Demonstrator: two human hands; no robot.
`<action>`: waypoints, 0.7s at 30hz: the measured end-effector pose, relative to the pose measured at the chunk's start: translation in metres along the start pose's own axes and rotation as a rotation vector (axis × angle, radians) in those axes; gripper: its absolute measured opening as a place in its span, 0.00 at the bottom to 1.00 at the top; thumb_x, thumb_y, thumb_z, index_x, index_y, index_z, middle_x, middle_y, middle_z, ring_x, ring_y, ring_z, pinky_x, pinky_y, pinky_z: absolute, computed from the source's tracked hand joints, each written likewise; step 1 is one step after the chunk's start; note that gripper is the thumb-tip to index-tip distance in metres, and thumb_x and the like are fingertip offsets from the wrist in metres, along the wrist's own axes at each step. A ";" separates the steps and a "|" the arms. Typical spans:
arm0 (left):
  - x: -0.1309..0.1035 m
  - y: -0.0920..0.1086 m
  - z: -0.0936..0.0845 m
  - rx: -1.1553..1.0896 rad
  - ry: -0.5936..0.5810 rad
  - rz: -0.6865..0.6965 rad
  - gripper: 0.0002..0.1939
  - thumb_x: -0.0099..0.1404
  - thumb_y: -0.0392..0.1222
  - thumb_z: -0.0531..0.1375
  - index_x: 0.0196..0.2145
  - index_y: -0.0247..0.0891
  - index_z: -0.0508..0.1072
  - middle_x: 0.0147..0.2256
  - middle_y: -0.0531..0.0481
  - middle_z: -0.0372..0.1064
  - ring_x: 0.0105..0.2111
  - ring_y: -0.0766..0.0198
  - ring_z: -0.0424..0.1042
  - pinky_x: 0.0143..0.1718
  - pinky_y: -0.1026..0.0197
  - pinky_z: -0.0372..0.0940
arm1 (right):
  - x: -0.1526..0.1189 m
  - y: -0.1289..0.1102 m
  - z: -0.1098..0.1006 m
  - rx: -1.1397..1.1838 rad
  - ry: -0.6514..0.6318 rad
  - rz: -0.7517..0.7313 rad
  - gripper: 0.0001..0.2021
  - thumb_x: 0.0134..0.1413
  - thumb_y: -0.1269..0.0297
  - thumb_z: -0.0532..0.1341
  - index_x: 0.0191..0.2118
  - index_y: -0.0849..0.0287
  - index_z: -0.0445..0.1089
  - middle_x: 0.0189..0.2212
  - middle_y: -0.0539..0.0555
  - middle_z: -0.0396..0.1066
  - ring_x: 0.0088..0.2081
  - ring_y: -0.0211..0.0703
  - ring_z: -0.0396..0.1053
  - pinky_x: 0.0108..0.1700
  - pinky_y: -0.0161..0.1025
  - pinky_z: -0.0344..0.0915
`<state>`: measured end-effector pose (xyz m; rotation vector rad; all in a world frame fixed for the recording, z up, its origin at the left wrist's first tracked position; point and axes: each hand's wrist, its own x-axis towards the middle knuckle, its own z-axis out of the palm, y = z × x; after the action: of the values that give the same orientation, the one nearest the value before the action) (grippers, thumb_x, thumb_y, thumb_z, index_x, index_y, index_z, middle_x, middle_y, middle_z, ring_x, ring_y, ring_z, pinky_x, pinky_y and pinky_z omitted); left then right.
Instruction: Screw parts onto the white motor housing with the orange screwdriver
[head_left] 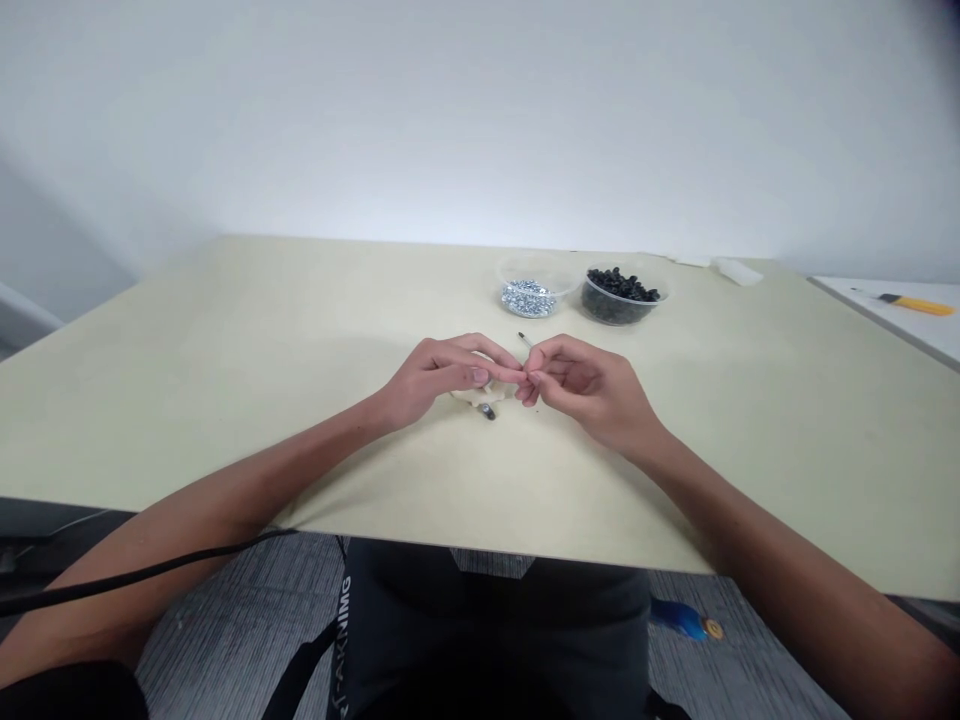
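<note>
My left hand and my right hand meet fingertip to fingertip just above the table. Thumb and fingers of the right hand are pinched together; whatever small thing lies between them is hidden. The left fingers reach forward, closed together against the right fingertips, and I cannot make out what they hold. Below the left hand lies a pale cream piece, mostly covered, with a small dark metallic part at its near edge. A thin stick with a dark tip pokes out behind the right fingers.
Behind my hands stand a clear tub of small silvery parts and a clear tub of black parts. White paper scraps lie at the back edge. A yellow-handled tool rests on a white surface at the right. A black cable crosses my left arm.
</note>
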<state>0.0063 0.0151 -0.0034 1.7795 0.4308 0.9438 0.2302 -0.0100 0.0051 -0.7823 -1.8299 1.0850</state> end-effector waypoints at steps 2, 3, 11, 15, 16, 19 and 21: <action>0.000 -0.001 0.001 -0.031 0.005 -0.004 0.12 0.67 0.45 0.57 0.42 0.46 0.80 0.46 0.44 0.71 0.45 0.56 0.70 0.47 0.49 0.66 | 0.000 -0.002 0.001 0.004 -0.005 -0.003 0.06 0.57 0.66 0.62 0.36 0.62 0.65 0.29 0.52 0.71 0.31 0.34 0.71 0.37 0.33 0.70; 0.000 -0.001 0.001 -0.043 0.007 -0.006 0.12 0.67 0.45 0.57 0.41 0.46 0.80 0.46 0.44 0.71 0.45 0.56 0.70 0.48 0.49 0.66 | 0.000 -0.003 0.002 0.005 -0.008 -0.004 0.05 0.57 0.66 0.61 0.36 0.62 0.65 0.29 0.52 0.70 0.31 0.34 0.71 0.37 0.33 0.70; 0.000 0.001 0.002 -0.082 -0.008 -0.026 0.12 0.67 0.44 0.57 0.41 0.45 0.80 0.45 0.43 0.70 0.46 0.55 0.70 0.49 0.48 0.65 | -0.001 -0.004 0.005 0.005 -0.010 0.034 0.05 0.57 0.66 0.61 0.35 0.62 0.64 0.27 0.51 0.69 0.29 0.34 0.70 0.33 0.33 0.69; -0.001 0.001 0.002 -0.059 -0.013 -0.029 0.12 0.67 0.44 0.57 0.42 0.45 0.80 0.45 0.43 0.70 0.45 0.56 0.69 0.48 0.49 0.66 | -0.001 -0.005 0.005 0.005 -0.002 0.046 0.04 0.57 0.67 0.60 0.35 0.62 0.65 0.26 0.50 0.68 0.28 0.34 0.69 0.31 0.32 0.69; -0.002 0.002 0.002 -0.052 -0.013 -0.026 0.12 0.67 0.44 0.57 0.42 0.45 0.80 0.45 0.43 0.70 0.45 0.56 0.69 0.48 0.49 0.66 | -0.001 -0.006 0.005 0.011 -0.006 0.047 0.04 0.57 0.67 0.60 0.34 0.62 0.65 0.25 0.50 0.68 0.28 0.33 0.69 0.31 0.32 0.68; -0.003 0.003 0.002 -0.026 -0.020 -0.014 0.12 0.67 0.44 0.57 0.43 0.45 0.79 0.45 0.43 0.69 0.46 0.56 0.69 0.48 0.49 0.66 | -0.001 -0.006 0.005 0.037 -0.016 0.055 0.03 0.57 0.68 0.59 0.34 0.62 0.64 0.25 0.50 0.67 0.27 0.33 0.69 0.30 0.31 0.68; -0.004 0.004 0.002 0.000 -0.023 -0.003 0.12 0.67 0.45 0.58 0.44 0.46 0.79 0.45 0.43 0.69 0.46 0.56 0.69 0.47 0.50 0.66 | 0.000 -0.006 0.005 0.061 -0.023 0.067 0.04 0.56 0.68 0.59 0.34 0.62 0.64 0.24 0.50 0.67 0.27 0.32 0.68 0.30 0.31 0.68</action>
<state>0.0050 0.0099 -0.0016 1.7871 0.4192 0.9205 0.2252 -0.0148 0.0095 -0.8036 -1.7920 1.1912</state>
